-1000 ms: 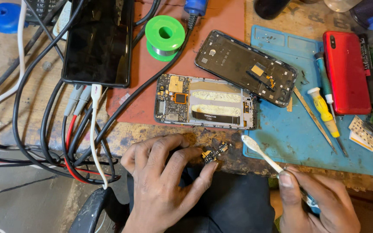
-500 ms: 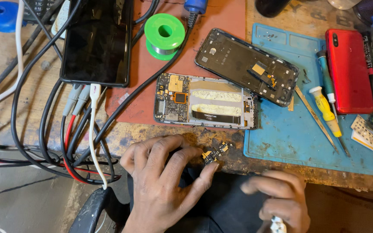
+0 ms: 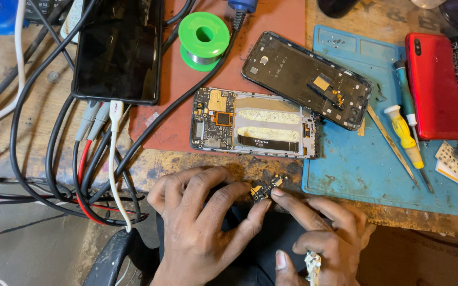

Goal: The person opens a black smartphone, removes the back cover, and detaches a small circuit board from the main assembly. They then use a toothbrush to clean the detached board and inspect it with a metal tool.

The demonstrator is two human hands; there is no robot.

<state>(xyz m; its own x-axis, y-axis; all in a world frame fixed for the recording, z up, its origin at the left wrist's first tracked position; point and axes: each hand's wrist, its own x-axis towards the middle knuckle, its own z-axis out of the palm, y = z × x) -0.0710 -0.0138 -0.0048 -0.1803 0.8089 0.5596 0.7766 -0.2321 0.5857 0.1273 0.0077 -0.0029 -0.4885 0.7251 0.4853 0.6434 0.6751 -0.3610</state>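
My left hand (image 3: 202,222) pinches a small dark circuit board (image 3: 265,187) with gold contacts at the near edge of the workbench. My right hand (image 3: 322,233) has its forefinger tip touching that board, while its other fingers curl around a white brush (image 3: 312,264) that pokes out near the bottom edge. Just beyond the hands lies an opened phone body (image 3: 254,123) with its circuit board and pale adhesive strips exposed. A black phone back frame (image 3: 307,79) lies tilted to its right.
A blue work mat (image 3: 361,169) on the right carries a yellow-handled screwdriver (image 3: 406,135), a metal pry tool (image 3: 390,143) and a red phone (image 3: 433,85). A green solder spool (image 3: 203,39), a black phone (image 3: 117,50) and a tangle of cables (image 3: 80,159) fill the left.
My right hand held the white brush out near the mat, then dropped low, and now has come left so its forefinger touches the small board. My left hand stayed put.
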